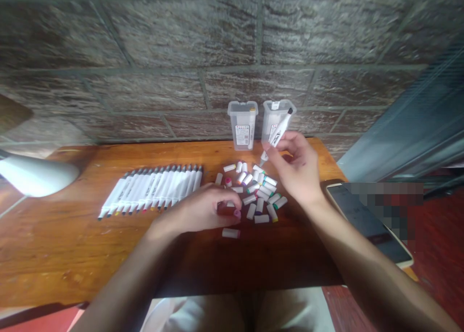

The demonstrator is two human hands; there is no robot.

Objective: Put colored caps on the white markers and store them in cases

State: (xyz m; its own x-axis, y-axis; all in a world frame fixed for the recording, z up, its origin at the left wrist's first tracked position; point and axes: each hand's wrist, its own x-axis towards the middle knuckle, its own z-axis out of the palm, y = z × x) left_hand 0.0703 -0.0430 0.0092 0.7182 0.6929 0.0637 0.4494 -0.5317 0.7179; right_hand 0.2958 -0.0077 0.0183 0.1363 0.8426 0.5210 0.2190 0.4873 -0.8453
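My right hand [299,167] pinches a white marker [278,135] between thumb and fingers. The marker slants, its dark end up and its uncapped tip down over the caps. Lower and to the left, my left hand [206,207] is closed, thumb and forefinger curled together on a pink-ended marker cap [237,214]. Loose white marker caps [264,195] with coloured ends lie scattered between and around the hands. One cap [231,233] lies apart, nearer to me. Left of my left hand, a row of white markers [152,189] lies side by side, partly covered by that hand.
Two clear plastic cases [242,122] stand against the brick wall [166,47] at the table's back edge. A phone [366,221] rests at the right edge. A white lamp-like object [39,175] is at the left on the wooden table [50,245].
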